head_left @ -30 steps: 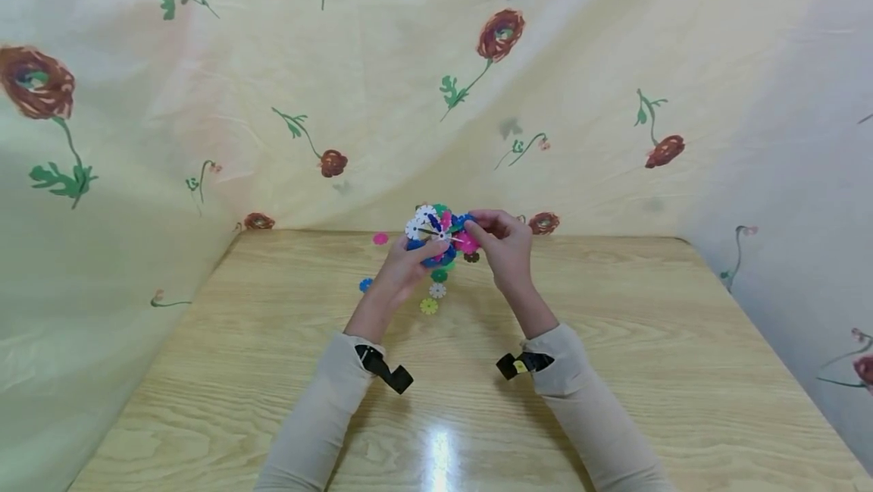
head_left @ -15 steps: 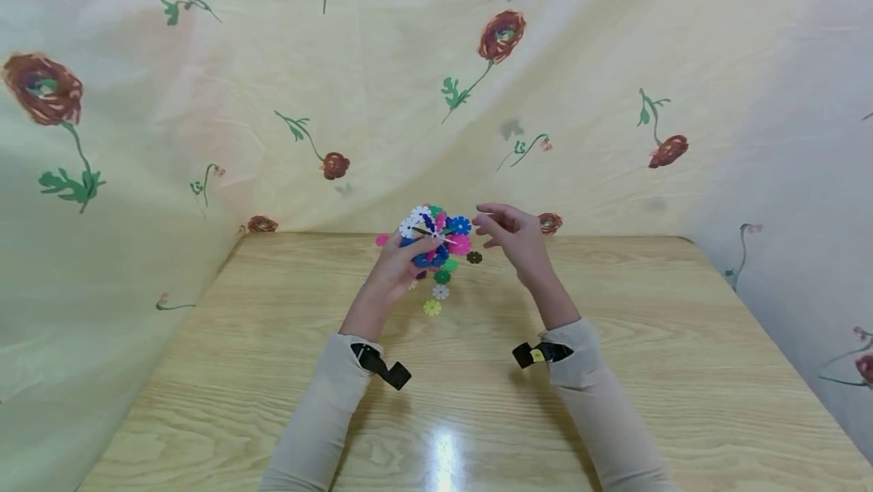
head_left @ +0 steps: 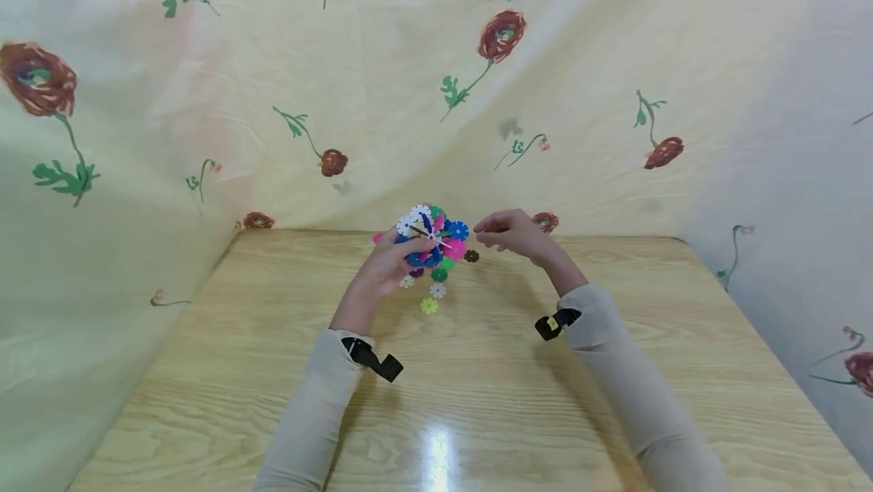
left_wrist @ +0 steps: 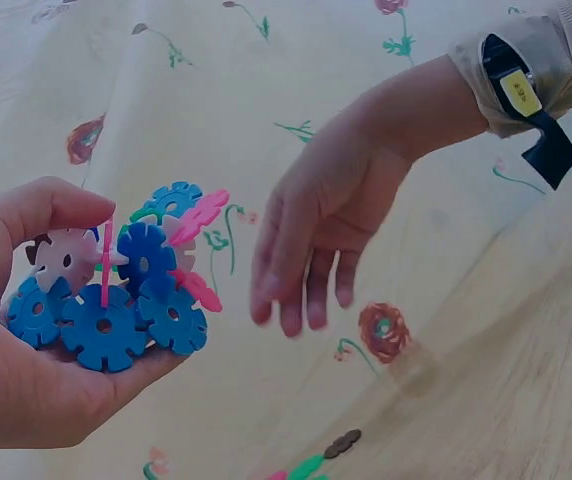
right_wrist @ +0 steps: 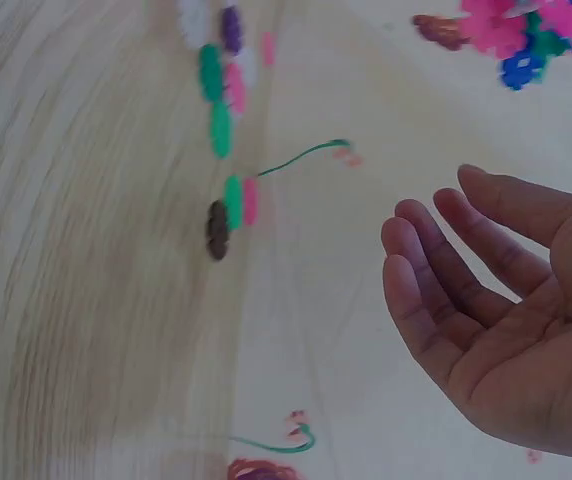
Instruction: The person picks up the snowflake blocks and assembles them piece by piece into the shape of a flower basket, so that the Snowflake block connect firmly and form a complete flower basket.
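My left hand [head_left: 385, 261] grips a cluster of interlocking plastic snowflake discs [head_left: 455, 249], raised over the far part of the table. In the left wrist view, the thumb presses on top of the cluster [left_wrist: 146, 258], and the other fingers lie under its row of blue discs [left_wrist: 104, 326]. White, pink, green and dark blue discs stick out at angles. Just to the right of the cluster, my right hand [head_left: 513, 233] hangs apart from it. Seen in the right wrist view, the right hand [right_wrist: 506, 310] has relaxed, bent fingers around nothing, with its palm bare.
Loose discs lie on the wooden table [head_left: 477, 401] below the hands: a brown disc [head_left: 472, 256], a green disc [head_left: 439, 275], a white disc [head_left: 438, 290] and a yellow disc [head_left: 429, 305] among them. A flowered cloth [head_left: 389, 83] hangs behind the table's back edge.
The right hand has let go of the blue disc at the cluster's right side and drawn away to the right. The left hand has shifted slightly left with the cluster.
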Demonstrator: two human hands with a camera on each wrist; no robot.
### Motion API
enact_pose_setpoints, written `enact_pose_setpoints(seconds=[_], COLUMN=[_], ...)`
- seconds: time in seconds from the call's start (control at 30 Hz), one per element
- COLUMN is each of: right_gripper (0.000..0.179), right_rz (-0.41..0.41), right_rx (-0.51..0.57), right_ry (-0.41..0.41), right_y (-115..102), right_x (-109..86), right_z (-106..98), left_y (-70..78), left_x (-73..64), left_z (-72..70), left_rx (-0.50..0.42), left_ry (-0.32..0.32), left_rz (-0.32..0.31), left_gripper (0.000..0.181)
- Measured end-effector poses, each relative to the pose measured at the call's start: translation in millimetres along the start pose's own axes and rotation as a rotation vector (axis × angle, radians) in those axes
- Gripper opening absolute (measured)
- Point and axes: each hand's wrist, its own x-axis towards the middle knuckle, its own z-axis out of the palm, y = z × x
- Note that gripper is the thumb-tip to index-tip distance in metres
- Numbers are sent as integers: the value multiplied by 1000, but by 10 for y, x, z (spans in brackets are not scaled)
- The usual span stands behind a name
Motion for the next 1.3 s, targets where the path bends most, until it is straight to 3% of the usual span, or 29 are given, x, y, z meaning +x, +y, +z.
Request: enact_pose_setpoints(seconds=[0.33,0.6,0.8,0.9,1.1,1.3], right_gripper=[32,40,31,26,20,21], right_rz=[45,76,60,53,57,39], right_rx=[-176,-286,-340,-382,-370,-284], right_ry=[-126,-121,-129,-120,-128,-145], right_y=[347,516,565,546,502,502], right_x=[298,433,474,462,431,376], right_z=[159,251,295,329,351,314], left_y=[70,80,78,75,76,85], left_x=[-12,-5,-17,-22,-19,-28], left_z=[-41,-78,-95,-98,-106,-117], left_rx=[14,23,14,14,18,35], left_ry=[-29,-26,-72,-67,-70,-78], left_rz=[6,22,51,44,46,43], left_gripper=[54,54,54,52,51,55])
